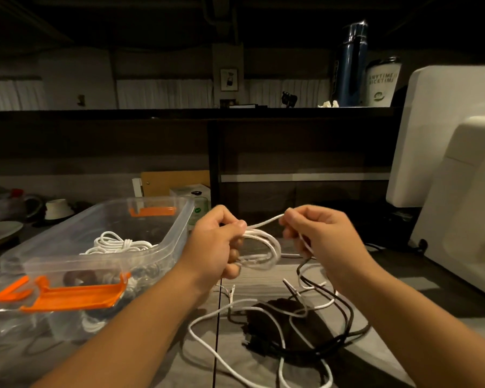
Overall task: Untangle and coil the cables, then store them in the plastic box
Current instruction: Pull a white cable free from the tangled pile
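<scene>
Holding white cable coil (263, 249) in left hand (217, 242), right hand (317, 233) pinching strand

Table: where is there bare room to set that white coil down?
Bare table lies between the right forearm and the white machine. The middle is crowded with loose tangled cables; the plastic box fills the left.

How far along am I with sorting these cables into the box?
Done: one coiled white cable lies in the plastic box. In hand: the left hand grips a white coil while the right hand pinches its free strand. Left: loose white cable and black cable lie tangled on the table, uncoiled and unstored.
</scene>
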Demonstrator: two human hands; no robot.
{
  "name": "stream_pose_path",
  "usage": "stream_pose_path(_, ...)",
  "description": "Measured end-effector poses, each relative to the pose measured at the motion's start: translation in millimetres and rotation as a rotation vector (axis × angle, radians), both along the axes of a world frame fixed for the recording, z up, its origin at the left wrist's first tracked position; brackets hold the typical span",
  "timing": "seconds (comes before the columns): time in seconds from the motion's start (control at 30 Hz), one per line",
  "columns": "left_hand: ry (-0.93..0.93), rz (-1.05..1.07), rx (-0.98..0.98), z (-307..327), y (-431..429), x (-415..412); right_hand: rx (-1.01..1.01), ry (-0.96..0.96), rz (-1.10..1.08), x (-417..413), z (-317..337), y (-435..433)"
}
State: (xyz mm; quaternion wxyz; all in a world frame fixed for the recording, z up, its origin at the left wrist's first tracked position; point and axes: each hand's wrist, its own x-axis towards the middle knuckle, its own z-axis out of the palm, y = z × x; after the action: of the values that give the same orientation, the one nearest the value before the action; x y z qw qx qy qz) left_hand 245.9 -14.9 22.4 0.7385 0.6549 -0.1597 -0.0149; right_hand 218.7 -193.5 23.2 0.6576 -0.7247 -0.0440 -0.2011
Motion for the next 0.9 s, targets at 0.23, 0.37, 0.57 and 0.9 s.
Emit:
stream_pose_path(0.23,0.124,-0.17,-0.285,6,-7,-12,-0.384,0.009,0.101,8,-20,5)
stream_pose_path(0.37,0.107,0.026,-0.335,5,-6,-4,-0.752,0.092,0.146,0,-23,23)
stream_pose_path(0.57,0.076,0.28,-0.205,-3,-9,9,-1.069,-0.178,0.031,-15,-13,30)
stream_pose_path(0.9,0.12,0.232,0.011,-10,-11,7,-1.358,-0.407,-0.144,-4,-13,20)
